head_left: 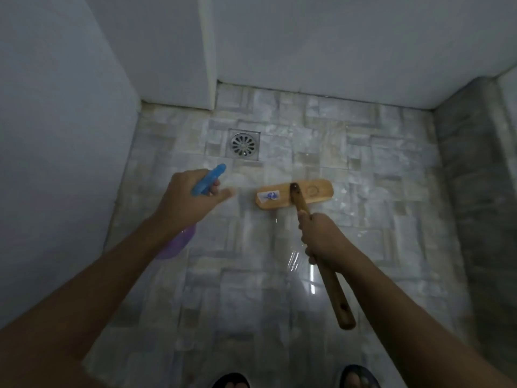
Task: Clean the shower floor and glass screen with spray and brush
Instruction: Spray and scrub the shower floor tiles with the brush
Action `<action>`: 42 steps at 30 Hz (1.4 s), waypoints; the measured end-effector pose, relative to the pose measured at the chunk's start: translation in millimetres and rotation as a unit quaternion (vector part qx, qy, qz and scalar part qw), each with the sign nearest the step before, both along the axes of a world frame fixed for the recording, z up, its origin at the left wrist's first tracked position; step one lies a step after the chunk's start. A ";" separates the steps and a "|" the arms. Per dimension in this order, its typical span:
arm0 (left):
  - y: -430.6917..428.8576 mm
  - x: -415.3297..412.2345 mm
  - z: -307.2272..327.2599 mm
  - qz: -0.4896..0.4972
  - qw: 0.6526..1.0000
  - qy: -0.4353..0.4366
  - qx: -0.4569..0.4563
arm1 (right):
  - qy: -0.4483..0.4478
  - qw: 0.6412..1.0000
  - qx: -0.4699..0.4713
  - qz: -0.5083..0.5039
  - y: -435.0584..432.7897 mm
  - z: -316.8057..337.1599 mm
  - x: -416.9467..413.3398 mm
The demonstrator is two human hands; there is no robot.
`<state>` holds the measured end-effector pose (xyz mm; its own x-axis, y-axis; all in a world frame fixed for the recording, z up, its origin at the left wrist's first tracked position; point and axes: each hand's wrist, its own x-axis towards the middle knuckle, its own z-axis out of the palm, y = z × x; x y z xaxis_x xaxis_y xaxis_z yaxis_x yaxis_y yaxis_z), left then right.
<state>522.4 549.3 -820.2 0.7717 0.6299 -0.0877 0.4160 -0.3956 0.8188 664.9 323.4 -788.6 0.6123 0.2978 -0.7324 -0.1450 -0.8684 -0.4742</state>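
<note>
Spray and brush over the shower floor (251,275)
Left hand (187,200) grips sprayer (208,180); right hand (321,236) clamps brush (295,194) handle.

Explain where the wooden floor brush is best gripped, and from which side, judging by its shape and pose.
Grip the round handle mid-length, from above on the near side, probably as the right hand does: it slopes up toward the person from the flat brush head, which rests on the floor.

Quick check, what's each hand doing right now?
Left hand: grips the spray bottle by its blue head, index finger extended.
Right hand: gripping the brush handle, brush head down on the shower floor.
</note>
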 end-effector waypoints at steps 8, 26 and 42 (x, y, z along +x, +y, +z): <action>-18.6 63.9 -5.1 0.026 0.994 0.102 -0.021 | 0.011 0.996 -0.086 0.005 -36.3 -14.0 -14.9; 11.9 96.8 -9.8 0.028 1.000 0.002 -0.009 | 0.023 0.996 -0.089 0.022 -6.1 -36.9 12.6; 10.2 120.4 -29.2 0.076 0.997 -0.018 -0.002 | 0.034 0.999 -0.039 0.011 27.0 -46.8 44.3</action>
<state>642.8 559.5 -849.4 0.6705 0.7391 -0.0637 0.4407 -0.3278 0.8356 709.2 350.3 -835.3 0.5540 0.2517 -0.7936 -0.1545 -0.9056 -0.3950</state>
